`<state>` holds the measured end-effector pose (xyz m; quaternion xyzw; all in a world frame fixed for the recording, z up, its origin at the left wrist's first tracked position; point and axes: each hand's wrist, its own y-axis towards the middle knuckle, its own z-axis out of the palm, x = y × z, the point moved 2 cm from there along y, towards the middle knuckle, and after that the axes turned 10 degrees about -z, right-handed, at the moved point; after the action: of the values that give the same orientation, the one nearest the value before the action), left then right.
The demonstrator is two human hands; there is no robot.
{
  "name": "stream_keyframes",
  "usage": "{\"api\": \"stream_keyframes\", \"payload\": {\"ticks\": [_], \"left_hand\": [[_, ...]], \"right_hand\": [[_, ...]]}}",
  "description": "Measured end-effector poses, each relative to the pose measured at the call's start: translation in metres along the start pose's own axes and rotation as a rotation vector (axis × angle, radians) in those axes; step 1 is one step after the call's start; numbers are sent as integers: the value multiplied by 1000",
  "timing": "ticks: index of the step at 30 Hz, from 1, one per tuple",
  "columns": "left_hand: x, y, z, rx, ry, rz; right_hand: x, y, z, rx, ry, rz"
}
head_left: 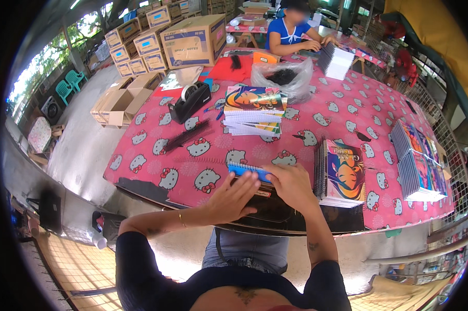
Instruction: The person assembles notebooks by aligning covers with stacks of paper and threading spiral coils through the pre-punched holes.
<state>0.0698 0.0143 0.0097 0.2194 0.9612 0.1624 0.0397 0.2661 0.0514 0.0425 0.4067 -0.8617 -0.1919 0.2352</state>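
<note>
A small notebook [243,169] with a blue strip lies near the table's front edge, partly hidden by both hands. A thin spiral coil [205,161] sticks out leftward from its punched far edge. My left hand [233,196] rests on it, fingers stretched out toward the blue strip. At the notebook's right end my right hand [290,185] is closed around it, thumb along the strip and the other fingers curled. A stack of spiral notebooks [343,171] with colourful covers stands just right of that hand. Another notebook stack [253,106] lies beyond my hands.
Loose black coils [188,136] and a black tape dispenser [190,101] lie to the left. A plastic bag [301,78] of black coils is farther back. Tied notebooks [418,163] stand at the right. Across the table, a person [291,36] handles white-paged notebooks [335,61]. Cartons [195,41] are stacked at back left.
</note>
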Motion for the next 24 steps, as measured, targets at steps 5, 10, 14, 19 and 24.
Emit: {"api": "stream_keyframes", "payload": {"ticks": [5,10,14,19,24], "left_hand": [[2,15,-9,-73,83,-17],[10,40,-22,-318,213,-116],[-16,-28,16,40,12,228],[-1,35,-7,-195,143,40],[-9,46,-11,-207,141,-12]], "right_hand": [[2,2,-1,31,45,1],[6,-2,0,62,-3,74],[8,-20,-30,-230,162,-4],[-33,-60,7,-342,721,288],[-31,-58,21,-453,728,308]]}}
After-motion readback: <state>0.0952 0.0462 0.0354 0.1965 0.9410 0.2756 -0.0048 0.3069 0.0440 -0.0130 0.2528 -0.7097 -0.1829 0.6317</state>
